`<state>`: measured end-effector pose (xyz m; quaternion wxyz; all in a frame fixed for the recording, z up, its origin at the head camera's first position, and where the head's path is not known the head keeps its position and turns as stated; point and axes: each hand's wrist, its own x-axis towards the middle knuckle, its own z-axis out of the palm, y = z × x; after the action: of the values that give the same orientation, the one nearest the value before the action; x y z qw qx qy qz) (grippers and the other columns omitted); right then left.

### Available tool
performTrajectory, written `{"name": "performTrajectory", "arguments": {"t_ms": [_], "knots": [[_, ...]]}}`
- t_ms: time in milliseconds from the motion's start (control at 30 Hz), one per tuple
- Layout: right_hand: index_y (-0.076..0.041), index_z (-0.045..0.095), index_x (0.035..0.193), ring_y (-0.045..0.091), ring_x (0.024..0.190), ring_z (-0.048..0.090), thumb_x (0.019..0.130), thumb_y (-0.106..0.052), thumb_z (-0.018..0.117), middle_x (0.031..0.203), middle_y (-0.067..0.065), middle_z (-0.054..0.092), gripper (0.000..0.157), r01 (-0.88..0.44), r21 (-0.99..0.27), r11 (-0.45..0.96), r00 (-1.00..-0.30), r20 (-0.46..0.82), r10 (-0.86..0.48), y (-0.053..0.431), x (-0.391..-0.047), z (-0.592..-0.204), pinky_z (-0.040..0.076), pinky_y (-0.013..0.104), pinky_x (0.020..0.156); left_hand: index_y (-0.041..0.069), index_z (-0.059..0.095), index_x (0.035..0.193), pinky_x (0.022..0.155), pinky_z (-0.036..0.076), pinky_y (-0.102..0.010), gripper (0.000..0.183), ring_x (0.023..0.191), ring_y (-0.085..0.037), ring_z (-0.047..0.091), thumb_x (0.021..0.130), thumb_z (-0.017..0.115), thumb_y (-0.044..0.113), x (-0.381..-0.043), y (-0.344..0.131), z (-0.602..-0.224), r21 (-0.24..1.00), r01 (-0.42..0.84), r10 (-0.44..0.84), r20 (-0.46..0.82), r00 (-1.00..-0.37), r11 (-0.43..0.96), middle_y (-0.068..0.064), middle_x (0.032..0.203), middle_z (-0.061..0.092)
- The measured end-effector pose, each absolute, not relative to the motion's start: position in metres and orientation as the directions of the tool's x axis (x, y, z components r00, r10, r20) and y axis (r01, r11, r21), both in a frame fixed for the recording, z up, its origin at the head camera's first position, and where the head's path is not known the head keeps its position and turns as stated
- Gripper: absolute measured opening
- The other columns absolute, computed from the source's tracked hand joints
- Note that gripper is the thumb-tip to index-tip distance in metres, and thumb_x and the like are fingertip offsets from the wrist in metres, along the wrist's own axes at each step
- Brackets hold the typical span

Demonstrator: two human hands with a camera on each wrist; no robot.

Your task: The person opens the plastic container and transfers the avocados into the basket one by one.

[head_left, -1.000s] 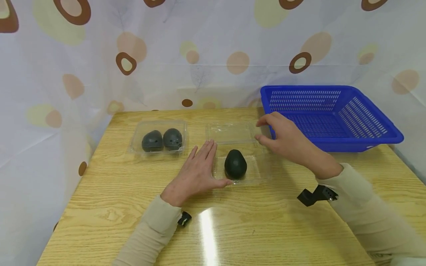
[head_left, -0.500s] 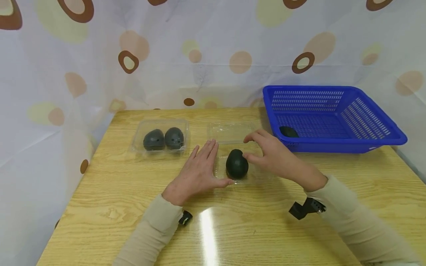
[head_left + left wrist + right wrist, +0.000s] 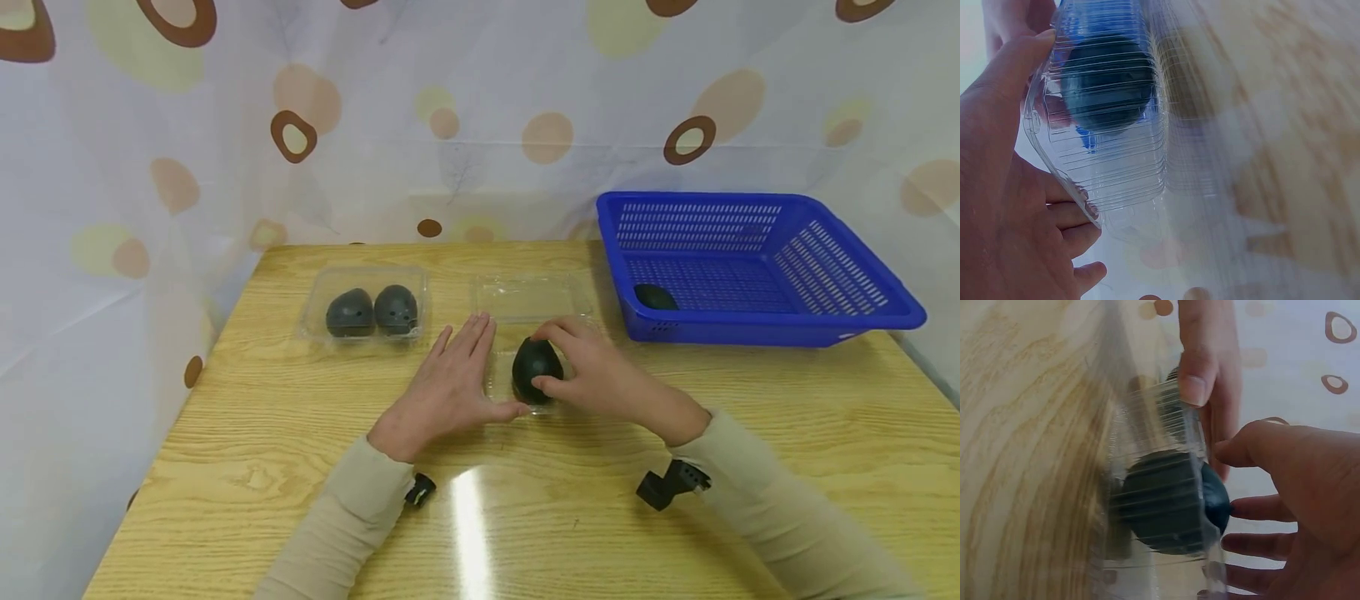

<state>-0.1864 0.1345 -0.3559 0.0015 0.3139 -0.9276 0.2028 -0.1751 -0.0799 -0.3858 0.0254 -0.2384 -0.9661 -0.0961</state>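
A dark green avocado (image 3: 528, 385) sits in the base of a clear plastic clamshell box (image 3: 497, 385), whose lid (image 3: 517, 296) lies folded back behind it. My right hand (image 3: 600, 375) is curled over the avocado, with thumb and forefinger against its sides. The right wrist view has the avocado (image 3: 1160, 500) partly behind the ribbed box wall. My left hand (image 3: 446, 387) rests along the box's left side, fingers stretched forward and thumb at the near edge. In the left wrist view, the thumb and fingertips touch the box rim (image 3: 1054, 169).
At the left stands a second clear box (image 3: 326, 287) with two avocados (image 3: 350, 314) under its lid. A blue slotted basket (image 3: 750, 327) is at the back right, another avocado (image 3: 655, 297) in its near left corner. A patterned curtain (image 3: 465, 100) hangs behind the table.
My right hand has moved left and down from beside the basket onto the avocado in the box, uncovering the one in the basket. The left hand has stayed in place.
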Motion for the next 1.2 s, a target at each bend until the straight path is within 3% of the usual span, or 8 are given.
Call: {"name": "performTrajectory", "arguments": {"t_ms": [433, 833, 1200], "knots": [[-0.010, 0.045, 0.130, 0.027, 0.105, 0.055, 0.077, -0.048, 0.063, 0.127, 0.012, 0.048, 0.068, -0.471, -0.418, 0.777, -0.858, 0.013, -0.513, 0.123, -0.184, -0.370, 0.049, 0.042, 0.082, 0.008, 0.009, 0.145, 0.112, 0.013, -0.044, 0.113, 0.140, -0.017, 0.009, 0.065, 0.033, 0.085, -0.175, -0.080, -0.387, 0.170, 0.470, 0.461, 0.092, -0.883, 0.866, -0.006, 0.152, 0.010], [-0.008, 0.045, 0.130, 0.025, 0.109, 0.052, 0.080, -0.029, 0.059, 0.128, 0.010, 0.048, 0.056, -0.505, -0.399, 0.765, -0.833, -0.007, -0.553, 0.120, -0.188, -0.374, 0.046, 0.041, 0.087, 0.008, 0.009, 0.145, 0.112, 0.012, -0.044, 0.113, 0.140, -0.017, 0.009, 0.065, 0.032, 0.085, -0.176, -0.080, -0.387, 0.162, 0.474, 0.465, 0.090, -0.881, 0.866, -0.006, 0.151, 0.011], [-0.012, 0.040, 0.134, 0.024, 0.111, 0.050, 0.081, -0.034, 0.063, 0.129, 0.010, 0.047, 0.062, -0.445, -0.444, 0.778, -0.838, -0.099, -0.537, 0.113, -0.193, -0.375, 0.044, 0.042, 0.090, 0.007, 0.011, 0.145, 0.112, 0.013, -0.044, 0.113, 0.139, -0.017, 0.011, 0.065, 0.034, 0.085, -0.176, -0.080, -0.387, 0.164, 0.474, 0.464, 0.097, -0.880, 0.865, -0.006, 0.151, 0.012]]}}
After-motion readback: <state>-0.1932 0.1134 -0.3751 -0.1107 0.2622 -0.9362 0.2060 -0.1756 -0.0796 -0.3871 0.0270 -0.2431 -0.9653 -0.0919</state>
